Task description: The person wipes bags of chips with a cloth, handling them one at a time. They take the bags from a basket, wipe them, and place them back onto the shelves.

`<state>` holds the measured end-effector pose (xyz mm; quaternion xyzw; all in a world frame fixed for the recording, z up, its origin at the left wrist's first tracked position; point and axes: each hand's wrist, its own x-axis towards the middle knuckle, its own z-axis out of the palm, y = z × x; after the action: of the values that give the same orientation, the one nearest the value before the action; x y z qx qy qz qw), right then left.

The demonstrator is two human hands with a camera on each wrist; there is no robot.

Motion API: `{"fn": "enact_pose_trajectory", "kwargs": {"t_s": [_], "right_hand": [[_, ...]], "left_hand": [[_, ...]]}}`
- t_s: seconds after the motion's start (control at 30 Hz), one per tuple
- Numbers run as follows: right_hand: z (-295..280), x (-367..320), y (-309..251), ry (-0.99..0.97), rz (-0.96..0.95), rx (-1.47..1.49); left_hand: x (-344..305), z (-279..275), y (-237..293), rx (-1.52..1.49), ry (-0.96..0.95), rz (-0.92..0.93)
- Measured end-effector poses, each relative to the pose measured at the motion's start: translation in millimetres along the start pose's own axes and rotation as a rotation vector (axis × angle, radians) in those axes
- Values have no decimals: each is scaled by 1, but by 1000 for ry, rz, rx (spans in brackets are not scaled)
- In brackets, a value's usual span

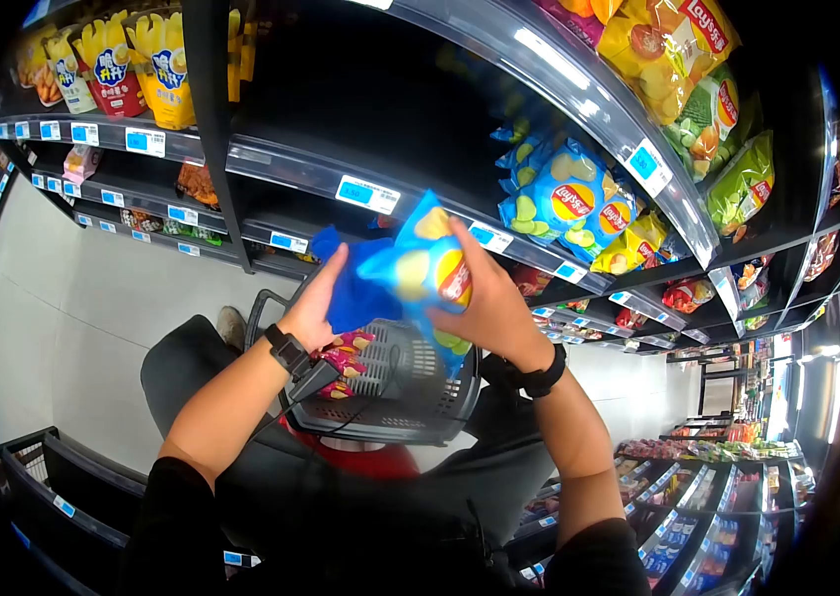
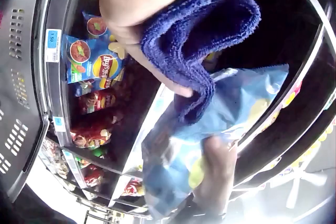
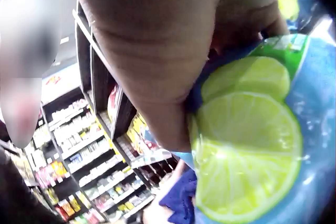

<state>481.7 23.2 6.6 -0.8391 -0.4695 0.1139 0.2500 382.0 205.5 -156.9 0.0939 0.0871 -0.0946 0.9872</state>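
Observation:
My right hand grips a light blue chip bag with yellow chips and a red logo, thumb on its near face. Lime slices on the bag fill much of the right wrist view, beside the right hand. My left hand holds a folded dark blue cloth just left of the bag. In the left wrist view the cloth hangs from the left hand, against or very near the bag.
A grey basket with pink-red packets is below the hands. Similar blue bags stand on the shelf ahead, behind a clear shelf edge with price tags. Yellow and green bags sit above right, snack cups upper left.

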Motion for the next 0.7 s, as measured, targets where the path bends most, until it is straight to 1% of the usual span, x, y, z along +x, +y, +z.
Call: {"fn": "enact_pose_trajectory", "kwargs": {"t_s": [0.1, 0.13, 0.17, 0.23, 0.3, 0.37, 0.43, 0.47, 0.5, 0.57, 0.6, 0.7], "right_hand": [[-5, 28, 13, 119, 13, 364], [-11, 41, 11, 130, 90, 551], [-17, 56, 7, 163, 230, 723], [-30, 91, 1, 190, 330, 1061], [-36, 135, 30, 196, 338, 1243], [-33, 180, 40, 463, 433, 1092], [-15, 234, 86, 750, 375, 741], [-17, 262, 119, 819, 203, 68], [-23, 272, 117, 827, 18, -606], [-29, 282, 118, 856, 30, -534], [-28, 282, 106, 868, 58, -416], [-25, 301, 128, 888, 59, -422]], "left_hand": [[5, -19, 0, -68, 5, 53], [4, -19, 0, -62, 32, 57], [3, -18, 0, -58, 62, 60], [-1, -15, 0, -57, 129, 51], [-3, -10, 2, -63, 200, 33], [-5, -8, 4, -31, 223, 21], [-7, -11, 4, -29, 223, -6], [-7, -15, 5, -40, 208, -20], [-8, -17, 8, -51, 191, -33], [-9, -20, 10, -80, 201, -45], [-10, -19, 11, -81, 195, -41], [-13, -20, 15, -100, 165, -19]]}}
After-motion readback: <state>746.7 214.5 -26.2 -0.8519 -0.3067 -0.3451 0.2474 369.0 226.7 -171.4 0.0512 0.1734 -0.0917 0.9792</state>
